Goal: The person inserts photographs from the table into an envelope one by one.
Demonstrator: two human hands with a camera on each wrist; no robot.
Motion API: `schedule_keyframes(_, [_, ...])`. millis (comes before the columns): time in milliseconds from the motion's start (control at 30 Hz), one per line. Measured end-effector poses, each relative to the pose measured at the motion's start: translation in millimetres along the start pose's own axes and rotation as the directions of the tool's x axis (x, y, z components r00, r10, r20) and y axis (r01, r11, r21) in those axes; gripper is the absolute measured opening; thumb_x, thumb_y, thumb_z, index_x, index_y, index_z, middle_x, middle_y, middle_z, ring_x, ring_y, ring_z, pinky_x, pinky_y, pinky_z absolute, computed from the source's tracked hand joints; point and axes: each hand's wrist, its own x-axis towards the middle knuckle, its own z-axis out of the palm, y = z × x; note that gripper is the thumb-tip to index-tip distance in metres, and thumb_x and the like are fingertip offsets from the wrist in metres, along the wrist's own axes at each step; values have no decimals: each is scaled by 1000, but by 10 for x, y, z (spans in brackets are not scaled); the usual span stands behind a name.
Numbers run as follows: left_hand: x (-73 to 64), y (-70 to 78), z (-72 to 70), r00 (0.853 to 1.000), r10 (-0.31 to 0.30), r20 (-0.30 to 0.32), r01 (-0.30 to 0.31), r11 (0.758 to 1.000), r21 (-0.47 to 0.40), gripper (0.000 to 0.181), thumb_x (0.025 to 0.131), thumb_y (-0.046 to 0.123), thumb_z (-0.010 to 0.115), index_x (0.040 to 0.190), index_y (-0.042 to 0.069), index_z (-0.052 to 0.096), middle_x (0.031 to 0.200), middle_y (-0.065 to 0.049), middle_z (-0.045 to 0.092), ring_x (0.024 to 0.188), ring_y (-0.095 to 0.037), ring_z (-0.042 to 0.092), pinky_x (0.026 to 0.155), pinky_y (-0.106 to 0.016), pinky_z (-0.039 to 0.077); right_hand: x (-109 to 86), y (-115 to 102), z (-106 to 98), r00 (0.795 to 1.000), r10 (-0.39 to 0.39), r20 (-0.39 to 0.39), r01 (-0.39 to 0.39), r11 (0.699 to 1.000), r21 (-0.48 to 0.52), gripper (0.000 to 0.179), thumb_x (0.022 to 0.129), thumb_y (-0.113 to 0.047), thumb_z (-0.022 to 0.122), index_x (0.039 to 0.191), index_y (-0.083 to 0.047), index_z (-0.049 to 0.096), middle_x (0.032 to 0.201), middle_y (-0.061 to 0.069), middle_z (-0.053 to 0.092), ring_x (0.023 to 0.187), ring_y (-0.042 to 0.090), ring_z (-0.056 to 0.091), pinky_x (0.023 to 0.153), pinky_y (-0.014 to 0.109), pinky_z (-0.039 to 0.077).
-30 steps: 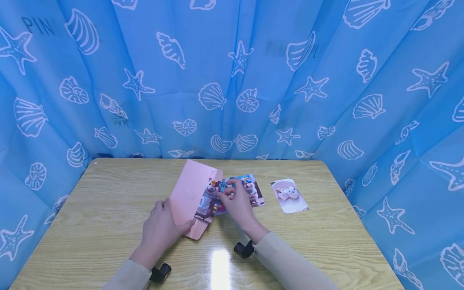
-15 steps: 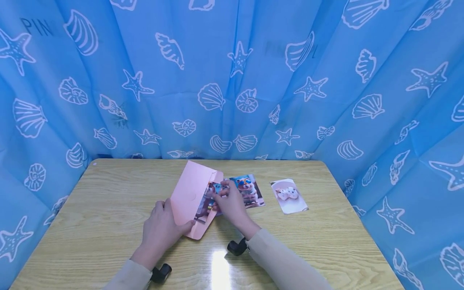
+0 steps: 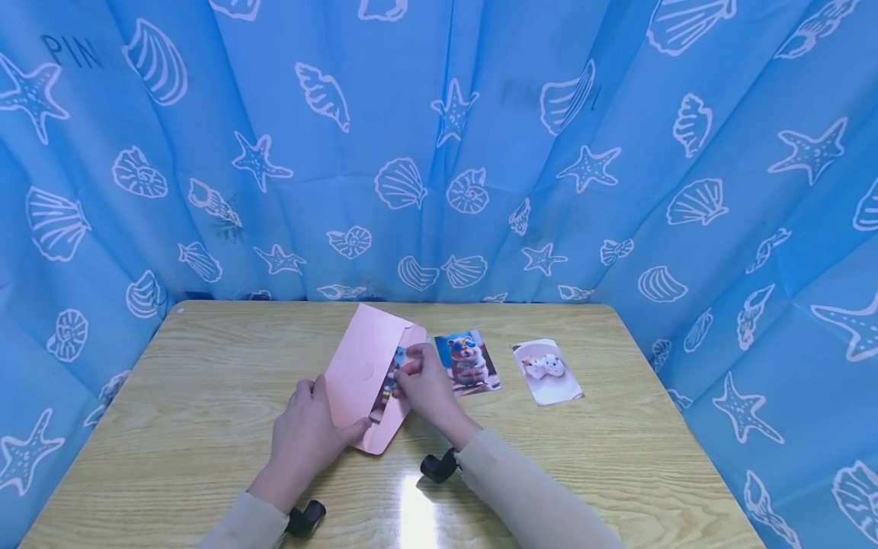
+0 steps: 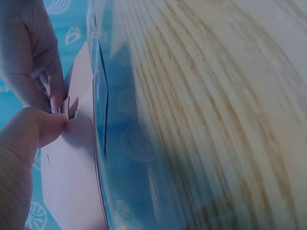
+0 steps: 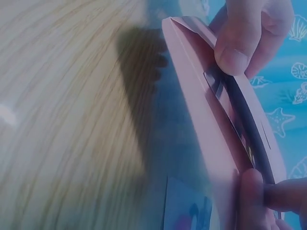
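My left hand grips a pink envelope by its lower left part, thumb at the mouth. A colourful photo sits mostly inside the envelope, with a narrow strip showing along the opening. Between thumb and fingers, my right hand pinches that photo's outer edge. In the right wrist view the envelope's mouth gapes around the photo, and the flap lies on the table side. The photo's inner part is hidden by the envelope.
Just right of my right hand lies a photo of a hamster in sunglasses. Farther right is a photo of two white, spotted shapes. The wooden table meets a blue shell-patterned curtain at the back.
My right hand has moved left, sliding the photo deeper into the envelope. More of the hamster photo on the table is now uncovered. The left hand stays nearly still.
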Motion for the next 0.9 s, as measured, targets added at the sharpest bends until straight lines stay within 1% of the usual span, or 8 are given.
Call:
schedule_keyframes(167, [-8,-6,5,1000,15,-10,-15,1000,4,107,66,66,75,133,-11,42,110,-25,49,92,-35,55,63,-50,51,23,10,53,1000,-9,1,9,1000,-26,40,87,6,63,123,2,49,85,13,64,63,25,67,58,33,56])
schedule_keyframes(333, [-11,-36,11,1000,11,-27,-11,1000,16,107,66,66,74,130,-13,43,110,-26,49,91,-36,55,62,-50,51,25,51,88,997,-61,41,64,995,-73,36,91,2,60,126,4,53,88,12,65,68,23,68,61,29,56])
schedule_keyframes(433, [-6,-53,9,999,1,-35,0,1000,28,107,66,66,74,130,-14,43,110,-27,49,91,-36,55,62,-51,51,21,66,93,989,-124,78,134,980,-144,31,94,-1,58,124,6,58,90,11,66,72,20,67,64,27,55])
schedule_keyframes(533, [3,-62,1,999,-8,-33,10,999,37,108,67,67,73,131,-15,43,111,-28,49,91,-36,55,62,-51,51,11,65,72,981,-175,88,192,950,-246,26,95,-7,58,118,3,64,88,5,67,74,13,64,65,24,53])
schedule_keyframes(567, [8,-65,-3,999,-14,-29,15,999,41,109,67,67,73,131,-15,43,111,-28,49,91,-36,55,63,-50,51,4,60,59,980,-182,84,199,941,-275,25,95,-9,59,117,1,65,87,2,66,74,11,62,66,24,52])
schedule_keyframes(633, [17,-73,-9,1000,-24,-18,25,999,44,110,67,68,72,132,-15,42,111,-28,48,91,-35,55,63,-50,52,-6,47,23,979,-193,70,205,934,-293,23,95,-13,60,114,-3,67,88,-2,65,76,9,60,67,24,51])
schedule_keyframes(767, [28,-102,-9,999,-41,1,41,998,48,112,66,70,72,132,-15,41,112,-28,48,90,-35,55,63,-50,52,-17,21,-95,976,-217,17,214,942,-257,22,94,-18,62,111,-5,66,90,-2,64,78,11,60,68,26,52])
schedule_keyframes(900, [27,-141,-1,999,-46,2,46,998,46,111,67,71,72,131,-15,42,111,-29,49,90,-36,55,64,-52,52,-4,21,-262,972,-230,-39,214,947,-240,27,91,-24,67,113,-8,64,92,1,66,80,15,62,69,29,52])
